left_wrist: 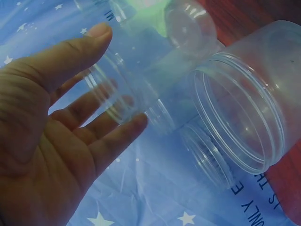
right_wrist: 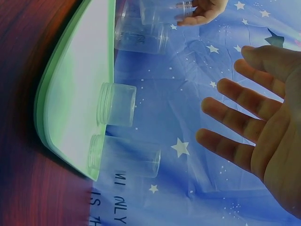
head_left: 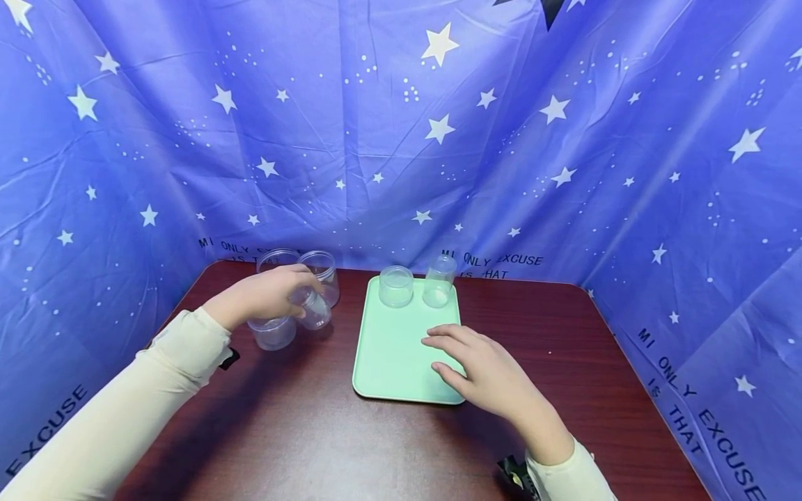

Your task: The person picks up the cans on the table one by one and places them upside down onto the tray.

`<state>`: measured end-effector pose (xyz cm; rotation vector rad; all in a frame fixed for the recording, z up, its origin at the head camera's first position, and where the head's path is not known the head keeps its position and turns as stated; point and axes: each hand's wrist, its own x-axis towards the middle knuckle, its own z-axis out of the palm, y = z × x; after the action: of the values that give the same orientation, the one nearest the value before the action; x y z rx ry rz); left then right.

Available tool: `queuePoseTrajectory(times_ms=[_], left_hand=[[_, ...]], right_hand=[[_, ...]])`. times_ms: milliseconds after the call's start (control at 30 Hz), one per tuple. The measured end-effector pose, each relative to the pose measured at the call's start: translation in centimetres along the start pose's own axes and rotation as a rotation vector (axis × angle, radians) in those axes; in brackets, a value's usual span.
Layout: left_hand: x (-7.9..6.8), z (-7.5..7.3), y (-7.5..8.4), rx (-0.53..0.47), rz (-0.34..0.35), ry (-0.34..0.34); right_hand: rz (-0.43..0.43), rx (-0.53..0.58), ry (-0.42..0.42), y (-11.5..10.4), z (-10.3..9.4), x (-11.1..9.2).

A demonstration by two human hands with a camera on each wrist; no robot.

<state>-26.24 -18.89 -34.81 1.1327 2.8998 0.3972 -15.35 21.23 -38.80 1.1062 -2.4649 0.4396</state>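
- Gripping a tilted clear jar (head_left: 317,313) left of centre, the left hand (head_left: 271,293) seems at the pick-up step.
- Right hand (head_left: 487,370) hovers, fingers apart, by the lower-centre green tray (head_left: 391,365).
- Next likely needs steady carrying.

Green tray (head_left: 395,355), star-patterned blue cloth (head_left: 376,139)

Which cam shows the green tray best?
Head. It looks down on nearly the whole tray, with only part of its right side covered. Right wrist shows it at a steep slant, cut off at the frame's top. Left wrist has just a blurred green patch up top, probably the tray.
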Motion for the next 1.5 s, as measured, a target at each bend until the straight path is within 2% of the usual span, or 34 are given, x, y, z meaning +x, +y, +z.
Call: queuePoseTrajectory(times_ms=[533, 767, 1167, 1500], left_hand=[[-0.4, -0.8, 0.4, -0.005, -0.018, 0.165], [-0.6, -0.9, 0.8, -0.063, -0.030, 0.249], [-1.5, -0.1, 1.5, -0.160, -0.048, 0.455], [-2.2, 0.8, 3.1, -0.206, -0.016, 0.543]], right_hand=[[0.022, -0.007, -0.007, 0.2, -0.1, -0.2], [0.046, -0.006, -0.007, 0.2, -0.2, -0.2], [0.054, -0.004, 0.035, 0.5, -0.5, 0.0], [0.066, -0.001, 0.050, 0.6, -0.6, -0.1]])
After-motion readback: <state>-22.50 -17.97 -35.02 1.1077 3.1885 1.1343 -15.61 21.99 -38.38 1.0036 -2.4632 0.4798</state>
